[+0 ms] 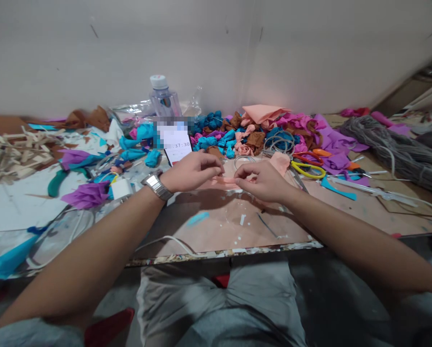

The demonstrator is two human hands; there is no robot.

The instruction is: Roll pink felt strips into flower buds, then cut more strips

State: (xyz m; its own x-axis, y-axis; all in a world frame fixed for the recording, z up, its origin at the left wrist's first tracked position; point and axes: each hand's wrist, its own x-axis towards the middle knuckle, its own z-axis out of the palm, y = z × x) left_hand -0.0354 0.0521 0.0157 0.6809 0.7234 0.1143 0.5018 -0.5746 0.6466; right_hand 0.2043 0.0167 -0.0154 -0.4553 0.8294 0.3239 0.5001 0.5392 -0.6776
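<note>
Near the middle of the cluttered, brownish-pink table [221, 231], we have between our two hands a narrow strip of peach-coloured crepe paper [226, 181]. Our right hand [261, 180] has thumb and forefinger together upon its right end. Our left hand [192, 171], with a silver metal watch [158, 187] at the wrist, bends over the other end; whether those fingertips meet on it, we cannot tell. The strip crosses the small gap between both hands (its exact folding is hard to judge). Near the right hand lie scissors with yellow looped handles [307, 174]; beyond both hands is a heap of crumpled blue, brown and pink paper pieces [219, 137].
</note>
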